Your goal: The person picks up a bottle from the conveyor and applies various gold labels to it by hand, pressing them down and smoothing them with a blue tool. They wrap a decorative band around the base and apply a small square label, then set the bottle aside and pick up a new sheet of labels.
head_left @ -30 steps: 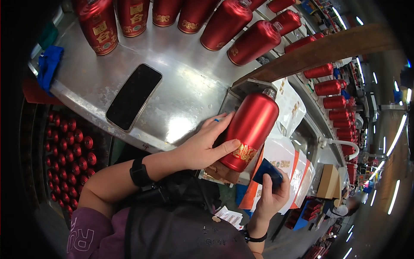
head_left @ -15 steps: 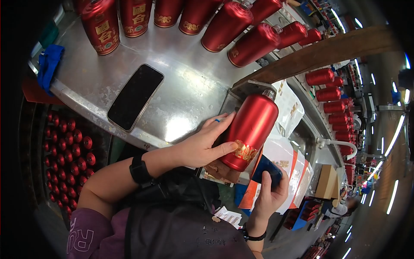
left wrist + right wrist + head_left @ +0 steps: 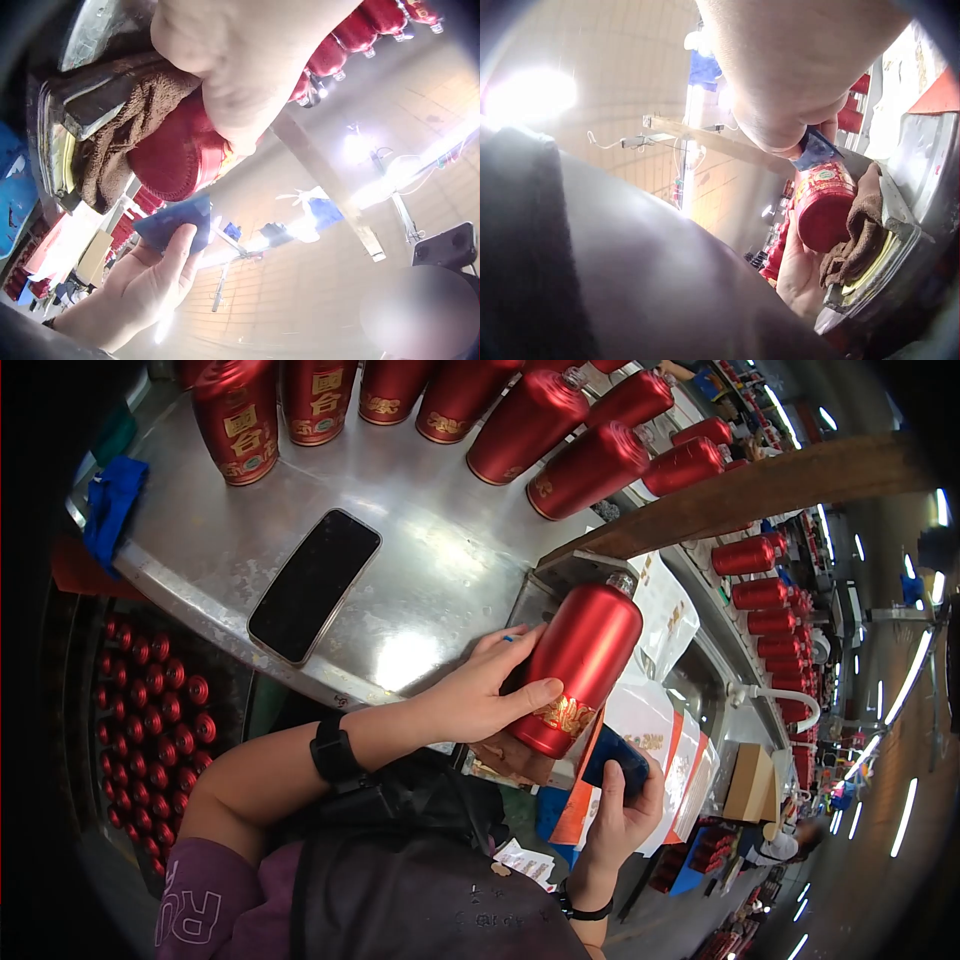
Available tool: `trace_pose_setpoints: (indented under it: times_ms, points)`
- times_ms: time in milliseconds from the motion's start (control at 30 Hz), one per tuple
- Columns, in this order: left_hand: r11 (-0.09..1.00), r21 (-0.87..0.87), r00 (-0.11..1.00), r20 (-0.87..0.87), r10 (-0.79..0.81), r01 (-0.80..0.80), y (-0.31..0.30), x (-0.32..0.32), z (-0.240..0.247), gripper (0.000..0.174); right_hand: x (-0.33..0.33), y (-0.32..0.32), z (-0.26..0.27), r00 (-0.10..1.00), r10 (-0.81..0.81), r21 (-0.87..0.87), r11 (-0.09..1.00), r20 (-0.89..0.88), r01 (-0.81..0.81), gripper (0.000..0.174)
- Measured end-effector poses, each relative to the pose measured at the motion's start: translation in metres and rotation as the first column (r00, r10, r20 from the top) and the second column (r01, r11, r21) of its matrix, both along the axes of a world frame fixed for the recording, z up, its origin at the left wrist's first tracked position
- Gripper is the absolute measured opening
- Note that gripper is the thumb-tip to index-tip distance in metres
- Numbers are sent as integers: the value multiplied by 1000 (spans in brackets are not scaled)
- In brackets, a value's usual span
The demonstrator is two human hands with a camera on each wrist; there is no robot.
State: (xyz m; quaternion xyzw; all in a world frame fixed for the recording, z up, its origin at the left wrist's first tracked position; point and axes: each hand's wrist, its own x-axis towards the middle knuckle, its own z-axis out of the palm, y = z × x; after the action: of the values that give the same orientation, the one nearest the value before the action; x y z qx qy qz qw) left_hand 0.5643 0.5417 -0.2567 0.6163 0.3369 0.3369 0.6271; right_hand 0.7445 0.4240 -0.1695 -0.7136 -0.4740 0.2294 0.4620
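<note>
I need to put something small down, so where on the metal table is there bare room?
The metal table is bare between the phone and the row of red bottles, and between the phone and the left hand. Crowded: along that row, and around the held bottle, with the right hand, blue tool and white-and-orange sheets close by.

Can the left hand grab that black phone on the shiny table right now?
Probably not: the left hand is busy holding a red bottle. If it let go, the way looks free, since the black phone lies uncovered on the metal table.
</note>
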Motion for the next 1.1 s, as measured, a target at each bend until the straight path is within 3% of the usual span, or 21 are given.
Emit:
trace_pose_setpoints:
  times_ms: [533,633,700,733,767,800,900,1000,1100]
  points:
    - [998,68,999,40,-20,17,1,-11,-10,83,-7,8,1,1000,13,7,1000,22,-14,20]
    - [994,105,1000,17,-26,24,0,-18,-9,93,-12,13,3,1000,11,18,1000,9,-11,21]
    - [958,261,992,-77,-103,119,-1,-23,-3,121,-17,21,8,1000,4,30,1000,23,-4,21]
    - [959,255,991,-76,-108,124,-3,-22,-1,121,-23,27,17,957,99,-4,995,272,-102,23]
    - [948,301,992,-108,-70,100,-5,-17,1,127,-25,32,21,845,192,-61,981,499,-187,24]
    - [934,348,990,-138,-30,77,-6,-13,3,134,-27,38,16,743,233,8,952,628,-305,35]
    - [951,304,989,-150,-8,54,-5,-10,15,134,-39,43,23,605,391,-87,879,694,-468,48]
    - [949,313,981,-193,18,45,-8,-11,16,134,-45,38,29,489,530,-202,793,693,-575,47]
    - [946,320,977,-210,24,46,-8,-12,21,131,-35,47,44,524,591,-236,770,613,-593,45]
